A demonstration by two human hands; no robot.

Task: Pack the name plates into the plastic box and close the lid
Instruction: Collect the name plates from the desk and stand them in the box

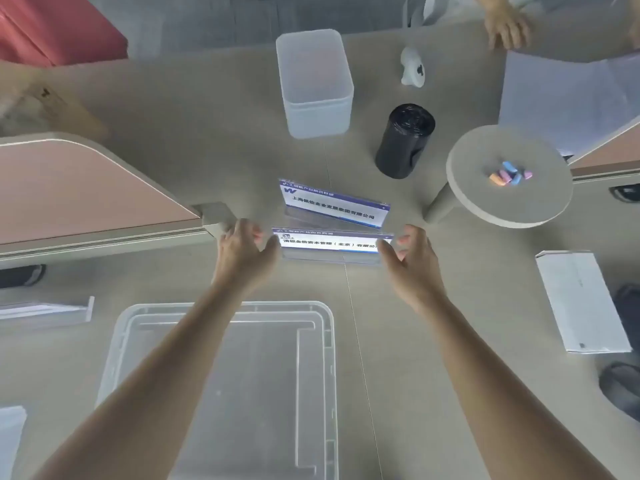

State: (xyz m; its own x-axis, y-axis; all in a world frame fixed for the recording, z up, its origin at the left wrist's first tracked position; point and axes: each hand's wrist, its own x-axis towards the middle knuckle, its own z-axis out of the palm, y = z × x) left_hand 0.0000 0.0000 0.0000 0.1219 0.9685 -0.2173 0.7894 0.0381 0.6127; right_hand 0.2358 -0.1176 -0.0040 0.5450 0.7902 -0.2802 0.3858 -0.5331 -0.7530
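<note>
- Near name plate (330, 244) standing on the table (173, 161) at 12 o'clock from the wearer, straight ahead of both arms, long axis running 9-to-3 across the view.
- Left hand (242, 251) at the plate's 9 o'clock end, right hand (410, 259) at its 3 o'clock end; fingers spread and curled inward, bracketing the short ends.
- Left fingertips look to be touching the plate's end; right fingertips just beside or touching the other end, contact too blurred to confirm. Neither hand clenched; a firm grasp cannot be told.
- Both hands about equally near the plate, so likely a two-handed lift by the ends.
- Second name plate (334, 206) just beyond at 12 o'clock, slightly skewed toward 1 o'clock, untouched.
- Plastic box (221, 393) at 6 o'clock from the plates, beneath the forearms and close to the wearer, open and seemingly holding no plates.
- Coming move judged as a pull back toward 6 o'clock, keeping the plate's long axis crosswise to fit the box's width.
- Smaller clear container (313, 84) far off at 12 o'clock.
</note>
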